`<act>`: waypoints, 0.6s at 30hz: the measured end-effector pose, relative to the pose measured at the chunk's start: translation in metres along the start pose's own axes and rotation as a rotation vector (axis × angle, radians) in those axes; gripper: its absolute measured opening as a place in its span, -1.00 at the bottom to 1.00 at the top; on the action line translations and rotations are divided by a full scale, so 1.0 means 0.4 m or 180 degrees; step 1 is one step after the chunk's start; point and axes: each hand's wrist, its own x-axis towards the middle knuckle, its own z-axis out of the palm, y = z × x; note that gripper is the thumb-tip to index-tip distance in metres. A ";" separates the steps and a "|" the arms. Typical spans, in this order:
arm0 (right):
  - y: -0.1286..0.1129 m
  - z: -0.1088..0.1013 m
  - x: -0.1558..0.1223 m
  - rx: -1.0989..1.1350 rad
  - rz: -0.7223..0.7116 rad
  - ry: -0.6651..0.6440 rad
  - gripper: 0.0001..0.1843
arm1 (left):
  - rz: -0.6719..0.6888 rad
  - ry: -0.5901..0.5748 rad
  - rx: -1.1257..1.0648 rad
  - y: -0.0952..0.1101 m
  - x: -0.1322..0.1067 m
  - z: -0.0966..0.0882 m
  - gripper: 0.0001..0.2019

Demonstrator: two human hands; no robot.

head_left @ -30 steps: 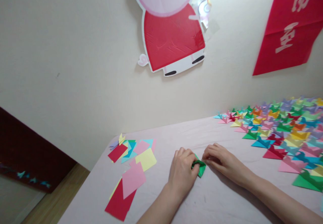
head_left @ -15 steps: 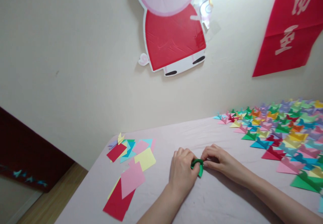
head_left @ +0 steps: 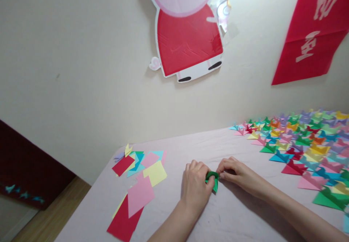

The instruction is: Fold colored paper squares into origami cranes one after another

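Green paper, more curled now, in left fingers

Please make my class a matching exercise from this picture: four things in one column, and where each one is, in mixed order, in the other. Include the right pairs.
Things
1. Green folded paper
2. Loose coloured paper sheets
3. Rows of bird-like origami figures
4. Cartoon pig cutout

Places
A. On the right part of the table
B. On the wall
C. In the left hand
D. On the left part of the table

Right pairs
1–C
2–D
3–A
4–B
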 end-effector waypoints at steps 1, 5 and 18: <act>0.000 0.000 0.001 -0.0006 0.0018 0.0000 -0.82 | -0.0009 0.0006 -0.0015 0.001 0.000 0.000 -0.84; -0.008 0.010 0.013 -0.0237 0.0169 0.0068 -0.90 | -0.0006 0.0013 -0.0082 -0.001 0.000 0.001 -0.84; -0.031 0.037 0.028 -0.0918 0.0322 0.0177 -0.93 | 0.0031 -0.0104 -0.0363 -0.018 -0.002 -0.010 -0.82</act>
